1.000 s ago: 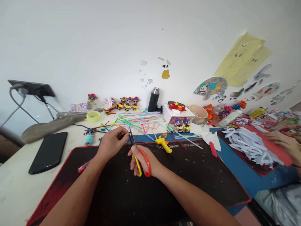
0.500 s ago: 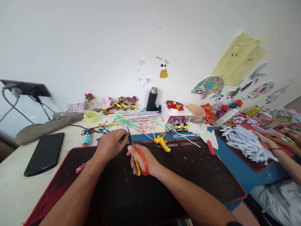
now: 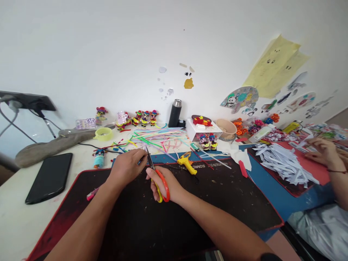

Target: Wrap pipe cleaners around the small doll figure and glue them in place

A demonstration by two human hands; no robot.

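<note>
A pair of scissors [image 3: 164, 186] with red and yellow handles is in my right hand [image 3: 165, 181], its blades pointing up and away. Beside the blades is my left hand [image 3: 129, 165], fingers curled together in a pinch; whatever lies between them is too small or hidden to make out. Both hands are above the black mat [image 3: 195, 217]. Just beyond them lies a loose heap of coloured pipe cleaners [image 3: 160, 137]. To the right of the scissors rests a yellow glue gun [image 3: 187, 163].
A black phone [image 3: 50, 177] lies at left, near a small doll with a turquoise body [image 3: 99, 159]. A black thermos [image 3: 175, 114] and a white box [image 3: 203, 131] stand by the wall. At right, a co-worker's hands [image 3: 323, 150] are beyond white paper strips [image 3: 285, 165].
My hands and the scissors have barely moved. The co-worker's hand has lifted away from the paper strips toward the back right.
</note>
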